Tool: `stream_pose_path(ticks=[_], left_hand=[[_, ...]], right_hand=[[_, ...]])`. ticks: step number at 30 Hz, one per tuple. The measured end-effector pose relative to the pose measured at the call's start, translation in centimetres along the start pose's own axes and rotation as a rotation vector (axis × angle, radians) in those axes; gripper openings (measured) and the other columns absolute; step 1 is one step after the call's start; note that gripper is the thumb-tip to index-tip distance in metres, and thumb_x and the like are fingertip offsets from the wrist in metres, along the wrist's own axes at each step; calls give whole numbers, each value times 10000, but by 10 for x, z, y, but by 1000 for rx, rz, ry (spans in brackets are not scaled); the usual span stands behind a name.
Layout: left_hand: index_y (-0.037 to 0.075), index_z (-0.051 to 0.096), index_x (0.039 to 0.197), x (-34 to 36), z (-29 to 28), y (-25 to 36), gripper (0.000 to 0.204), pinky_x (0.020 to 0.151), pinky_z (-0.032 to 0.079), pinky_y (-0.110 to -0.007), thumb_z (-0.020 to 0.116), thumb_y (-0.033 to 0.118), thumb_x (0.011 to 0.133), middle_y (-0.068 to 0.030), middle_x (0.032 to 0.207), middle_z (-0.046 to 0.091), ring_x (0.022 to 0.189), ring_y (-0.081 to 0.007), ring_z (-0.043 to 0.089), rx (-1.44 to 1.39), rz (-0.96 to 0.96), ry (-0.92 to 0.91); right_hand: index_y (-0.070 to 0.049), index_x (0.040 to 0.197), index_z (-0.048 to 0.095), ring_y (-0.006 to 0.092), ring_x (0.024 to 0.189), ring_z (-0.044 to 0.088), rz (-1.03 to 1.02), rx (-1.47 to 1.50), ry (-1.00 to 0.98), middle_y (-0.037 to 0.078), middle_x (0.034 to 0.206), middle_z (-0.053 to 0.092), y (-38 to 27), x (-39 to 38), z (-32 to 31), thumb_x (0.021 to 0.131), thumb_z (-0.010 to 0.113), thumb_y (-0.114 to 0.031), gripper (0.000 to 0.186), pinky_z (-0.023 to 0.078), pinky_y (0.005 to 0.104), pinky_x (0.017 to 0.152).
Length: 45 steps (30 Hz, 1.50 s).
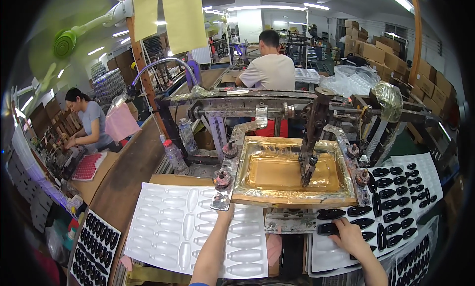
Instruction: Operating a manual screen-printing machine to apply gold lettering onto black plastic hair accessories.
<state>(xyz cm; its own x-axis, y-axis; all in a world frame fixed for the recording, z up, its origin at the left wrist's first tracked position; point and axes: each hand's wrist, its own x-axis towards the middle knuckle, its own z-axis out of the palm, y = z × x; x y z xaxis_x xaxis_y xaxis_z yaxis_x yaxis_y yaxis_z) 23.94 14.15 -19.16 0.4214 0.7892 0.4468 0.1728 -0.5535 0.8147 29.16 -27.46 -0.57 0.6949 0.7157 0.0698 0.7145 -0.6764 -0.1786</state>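
Observation:
My right hand (349, 238) is closed, its fingertips on a glossy black, elongated oval piece (326, 229) at the left edge of a white moulded tray (324, 259). Similar black pieces (360, 211) lie in rows on that tray. My left hand (225, 215) reaches forward over another white tray (163, 221) with bottle-shaped hollows; its fingers are hidden beneath the screen printing frame. This wooden frame (292, 199) holds an amber screen (272, 172) and is clamped between two metal arms. A dark, stained upright holder (311, 132) reaches down onto the screen.
Plastic bottles (174, 155) stand left of the machine. A tray of small black pieces (96, 246) lies far left. One person (269, 63) sits beyond the machine; another (91, 120) works at the left. Cardboard boxes (373, 51) and clear plastic wrapping (354, 78) are at the back right.

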Motion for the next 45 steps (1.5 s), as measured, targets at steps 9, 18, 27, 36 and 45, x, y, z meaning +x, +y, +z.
stream_pose_path(ticks=[9,18,27,36,45], left_hand=[[-52,536,969,-5,-37,92,270,815,403,-348,552,132,771,-185,951,575,912,-303,537,-179,-176,-155],[-2,545,1009,8,-6,84,274,800,429,-359,557,165,793,-91,985,579,922,-236,554,-131,502,-322],[0,535,1029,50,14,117,278,811,427,-354,554,150,795,-82,992,574,920,-225,553,-714,66,-292],[3,526,1049,64,-54,64,285,822,426,-350,550,134,797,-73,998,569,918,-214,553,-1157,-332,-219],[7,514,987,-16,-46,55,175,720,470,-244,553,74,830,-51,917,588,793,-109,557,-806,-322,-169]], right_hand=[[-13,1024,475,320,700,587,91,361,107,159,797,597,7,-5,-20,649,704,-213,482,468,377,611],[-76,1131,472,178,955,467,-89,613,106,82,1156,419,10,-8,-47,593,765,-248,637,417,255,681],[4,1113,471,200,770,513,-17,545,154,117,956,532,3,31,-39,649,725,-342,632,432,266,630],[-35,1191,447,203,1149,407,-282,727,-134,109,1218,469,-55,104,-14,772,559,-484,625,298,290,968],[-16,1138,482,288,1071,462,-390,477,14,169,1124,514,-59,101,-1,787,531,-486,589,344,334,916]])
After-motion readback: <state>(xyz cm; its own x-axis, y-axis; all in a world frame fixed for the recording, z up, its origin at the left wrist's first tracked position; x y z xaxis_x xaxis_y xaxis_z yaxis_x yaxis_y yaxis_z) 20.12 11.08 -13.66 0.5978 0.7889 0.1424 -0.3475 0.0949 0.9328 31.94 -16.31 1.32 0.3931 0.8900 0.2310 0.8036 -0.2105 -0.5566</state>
